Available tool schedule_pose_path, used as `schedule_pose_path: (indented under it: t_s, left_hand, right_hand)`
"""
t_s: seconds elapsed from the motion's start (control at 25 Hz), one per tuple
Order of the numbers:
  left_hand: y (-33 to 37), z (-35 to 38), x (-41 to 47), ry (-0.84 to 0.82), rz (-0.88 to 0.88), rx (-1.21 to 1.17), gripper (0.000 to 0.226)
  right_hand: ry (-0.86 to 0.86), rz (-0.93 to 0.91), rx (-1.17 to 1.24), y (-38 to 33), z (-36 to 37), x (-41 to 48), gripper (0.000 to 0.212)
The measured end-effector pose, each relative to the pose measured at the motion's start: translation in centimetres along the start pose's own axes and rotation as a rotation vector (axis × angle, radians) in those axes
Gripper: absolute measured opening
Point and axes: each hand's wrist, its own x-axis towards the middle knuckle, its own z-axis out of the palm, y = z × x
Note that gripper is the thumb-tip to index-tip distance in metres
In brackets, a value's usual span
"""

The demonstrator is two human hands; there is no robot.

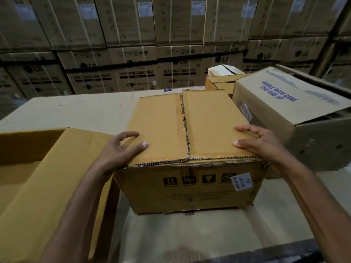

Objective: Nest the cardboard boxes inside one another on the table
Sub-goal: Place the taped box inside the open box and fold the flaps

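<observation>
A closed brown cardboard box (190, 130) with a taped top seam sits in the middle of the table (76, 111). My left hand (119, 149) grips its near left top corner, thumb on top and fingers curled over the left edge. My right hand (260, 143) holds the near right top corner the same way, fingers over the right edge. A large open brown box (47, 177) stands at the left, its inside facing up. A grey box (296, 118) printed "HANDLE WITH CARE" lies tilted on its side at the right, touching the middle box.
Smaller brown boxes (220, 83) and a white one (222, 71) stand behind the middle box at the back right. A wall of stacked washing machine cartons (136, 54) rises behind the table. The table's near edge (247, 251) runs along the bottom.
</observation>
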Motion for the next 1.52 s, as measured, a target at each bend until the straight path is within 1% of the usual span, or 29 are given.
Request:
schedule_pose_path:
  t_s: [0.12,0.2,0.32,0.4,0.44,0.52,0.56,0.6,0.72,0.8,0.88,0.96,1.04,1.08,1.12,1.16,1.24,1.32,1.36,1.44,1.52]
  left_hand:
    - [-0.8,1.7,-1.7,0.055,0.019,-0.037,0.047]
    - [-0.5,2.5,-2.3,0.08,0.046,-0.017,0.046]
    - [-0.4,2.6,-3.0,0.08,0.036,0.029,0.049]
    - [-1.0,2.6,-4.3,0.061,0.057,0.051,0.055]
    - [-1.3,2.5,-5.0,0.042,0.08,0.084,0.061]
    - [-1.9,2.5,-6.3,-0.003,0.146,0.194,0.079]
    - [-2.0,2.6,-6.6,-0.011,0.175,0.237,0.087]
    - [-2.0,2.5,-6.7,-0.011,0.184,0.253,0.093]
    - [-2.4,2.2,-6.5,-0.008,0.201,0.191,0.093]
    - [-3.1,2.1,-6.6,0.014,0.195,0.15,0.089]
    - [-3.3,1.9,-6.9,0.002,0.153,0.034,0.08]
    - [-3.4,1.5,-6.8,-0.048,0.11,-0.123,0.067]
    - [-3.2,0.6,-6.1,-0.076,0.061,-0.178,0.049]
    - [-3.1,0.1,-5.5,-0.074,0.03,-0.172,0.046]
    - [-2.9,-0.4,-4.8,-0.071,-0.008,-0.144,0.048]
    - [-2.5,-0.9,-3.7,-0.076,-0.058,-0.101,0.054]
    - [-1.5,-1.6,-1.5,-0.119,-0.188,-0.003,0.078]
    - [-0.2,-2.4,0.9,-0.226,-0.281,0.085,0.098]
    - [0.2,-2.7,2.0,-0.276,-0.303,0.099,0.103]
    - [0.7,-3.0,3.6,-0.292,-0.345,0.083,0.108]
    - [1.3,-2.7,4.8,-0.29,-0.374,0.093,0.107]
  right_hand:
    - [0.003,-0.003,0.031,2.2,0.0,-1.2,0.056]
    - [0.001,-0.012,0.017,2.8,-0.2,-1.9,0.053]
    - [0.051,-0.082,-0.127,3.3,0.2,-2.7,0.052]
    - [0.057,-0.123,-0.26,3.7,0.1,-3.9,0.064]
    - [0.024,-0.119,-0.33,3.9,0.1,-4.6,0.076]
    - [-0.043,-0.122,-0.489,4.1,0.1,-5.6,0.1]
    - [-0.042,-0.133,-0.541,4.2,0.2,-5.9,0.106]
    - [-0.014,-0.141,-0.541,4.1,0.4,-6.0,0.107]
    - [0.125,-0.132,-0.364,4.0,1.0,-6.4,0.103]
    - [0.145,-0.079,-0.258,4.3,1.2,-6.7,0.102]
    - [0.126,-0.036,-0.139,4.4,1.2,-6.9,0.102]
    - [0.043,0.002,-0.009,3.7,0.9,-7.1,0.096]
    - [-0.021,0.076,0.056,2.8,0.1,-6.7,0.078]
    - [-0.033,0.131,0.072,2.5,-0.3,-6.3,0.068]
    - [-0.035,0.188,0.083,2.1,-0.7,-5.8,0.063]
    - [-0.02,0.252,0.078,1.8,-1.1,-5.1,0.064]
    - [-0.012,0.392,0.083,1.1,-2.1,-3.5,0.068]
    - [-0.089,0.468,0.091,-0.4,-2.8,-1.9,0.053]
    - [-0.119,0.494,0.099,-1.1,-3.1,-1.1,0.053]
    - [-0.138,0.541,0.09,-2.1,-3.4,0.3,0.067]
    - [-0.135,0.577,0.049,-2.3,-3.3,1.5,0.075]
